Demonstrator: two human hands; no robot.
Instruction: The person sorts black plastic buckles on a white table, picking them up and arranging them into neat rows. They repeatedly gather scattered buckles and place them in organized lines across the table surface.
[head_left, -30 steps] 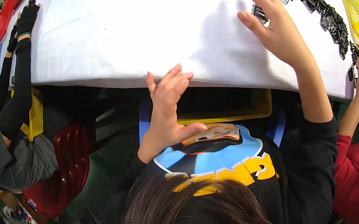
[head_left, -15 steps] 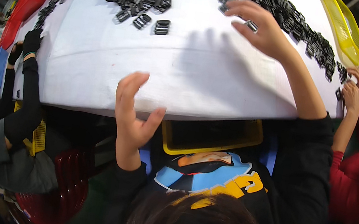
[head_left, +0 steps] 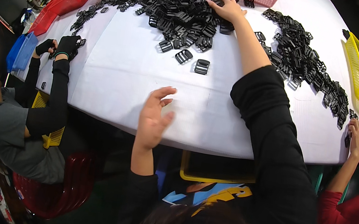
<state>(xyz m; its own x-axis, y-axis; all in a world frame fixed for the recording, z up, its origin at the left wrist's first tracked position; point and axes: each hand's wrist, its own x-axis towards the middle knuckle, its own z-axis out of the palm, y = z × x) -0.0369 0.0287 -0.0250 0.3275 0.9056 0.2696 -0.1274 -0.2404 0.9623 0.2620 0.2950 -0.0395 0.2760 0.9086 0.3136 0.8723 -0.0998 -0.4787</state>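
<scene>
Up top, our right hand (head_left: pixel 228 8) rests flat on the buckles (head_left: pixel 181 11) (light, stiff, likely slippery; pinch by the frame); left hand (head_left: pixel 153 117) hovers spread, empty, at the counter (head_left: pixel 114 78) edge.

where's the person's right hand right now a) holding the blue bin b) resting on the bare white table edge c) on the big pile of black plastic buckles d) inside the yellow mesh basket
c: the right hand is stretched out across the white table and lies on the big pile of black plastic buckles, while the left hand is open near the table's close edge.
</scene>
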